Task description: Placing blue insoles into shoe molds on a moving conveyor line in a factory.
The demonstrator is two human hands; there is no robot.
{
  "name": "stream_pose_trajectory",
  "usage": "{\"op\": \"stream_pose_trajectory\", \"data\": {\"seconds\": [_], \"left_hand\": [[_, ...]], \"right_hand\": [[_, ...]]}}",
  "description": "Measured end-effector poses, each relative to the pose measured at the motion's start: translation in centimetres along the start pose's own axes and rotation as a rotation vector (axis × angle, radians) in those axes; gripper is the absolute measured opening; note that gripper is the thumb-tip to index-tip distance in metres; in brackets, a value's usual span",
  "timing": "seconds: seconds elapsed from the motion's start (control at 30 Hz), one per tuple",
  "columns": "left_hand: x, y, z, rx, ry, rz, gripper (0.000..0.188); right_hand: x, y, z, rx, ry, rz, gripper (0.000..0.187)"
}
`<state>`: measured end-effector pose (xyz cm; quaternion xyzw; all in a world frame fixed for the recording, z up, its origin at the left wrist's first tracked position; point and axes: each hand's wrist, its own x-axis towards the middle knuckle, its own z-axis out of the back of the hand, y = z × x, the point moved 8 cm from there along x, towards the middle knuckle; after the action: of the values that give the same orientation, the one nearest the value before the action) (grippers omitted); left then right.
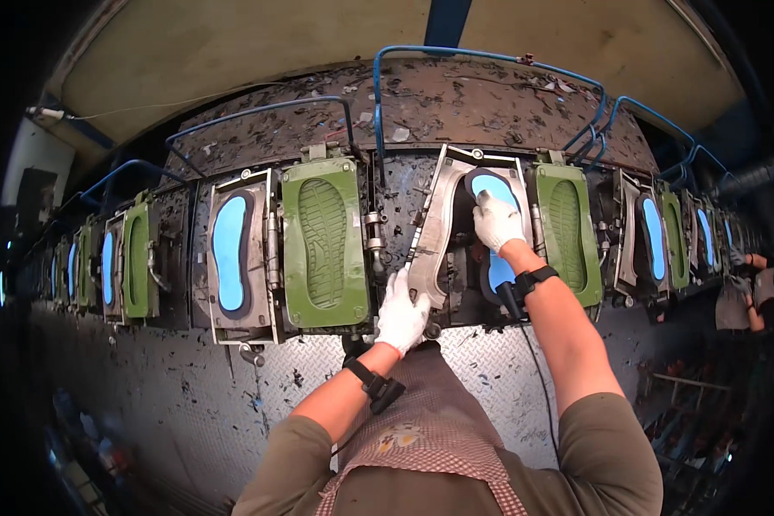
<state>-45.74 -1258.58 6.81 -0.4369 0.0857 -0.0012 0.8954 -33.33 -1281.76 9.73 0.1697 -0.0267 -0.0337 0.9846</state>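
A tilted metal mould frame point(427, 279) stands in front of me, and my white-gloved left hand point(402, 311) grips its near left corner. My gloved right hand point(499, 222) is over the blue-and-black shoe sole point(500, 273) beside that frame, fingers curled at its upper half. The hand hides the middle of this sole. Just right of it sits an open green mould half point(566, 232) with a tread pattern. To the left, another blue-and-black sole point(230, 249) lies in a metal mould point(224, 328), next to a green mould half point(325, 245).
More open moulds with blue soles point(654, 236) run along the bench both ways. Blue tubular rails point(490, 53) rise behind them. Dark scraps litter the back ledge point(456, 95) and the metal tread-plate floor point(310, 365). Another person's arm point(755, 261) shows at the far right.
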Motion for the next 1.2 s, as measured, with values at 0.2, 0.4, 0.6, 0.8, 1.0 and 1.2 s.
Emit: {"op": "stream_pose_trajectory", "data": {"seconds": [0.2,0.4,0.6,0.8,1.0,1.2], "left_hand": [[-3.8,-3.4,-9.7,-0.174,0.429,0.231,0.093],[-2.3,-6.2,-13.6,-0.054,0.213,0.249,0.120],[-0.8,-9.4,-11.5,0.213,-0.065,-0.254,0.103],[0.7,-12.4,-11.8,0.116,0.017,-0.824,0.035],[1.0,-11.7,-11.6,-0.002,0.038,-0.702,0.021],[0.1,-13.4,-11.8,0.120,0.081,-0.769,0.042]], "right_hand": [[0.5,-3.1,-1.1,0.081,0.267,0.059,0.033],[-1.9,-8.4,3.8,0.561,-0.284,0.075,0.050],[-4.7,-7.9,-0.3,0.348,0.072,0.185,0.056],[-16.0,-7.5,3.6,0.375,0.056,0.460,0.053],[-13.1,-9.0,2.5,0.438,-0.005,0.296,0.014],[-13.1,-8.3,3.7,0.420,0.246,0.408,0.023]]}}
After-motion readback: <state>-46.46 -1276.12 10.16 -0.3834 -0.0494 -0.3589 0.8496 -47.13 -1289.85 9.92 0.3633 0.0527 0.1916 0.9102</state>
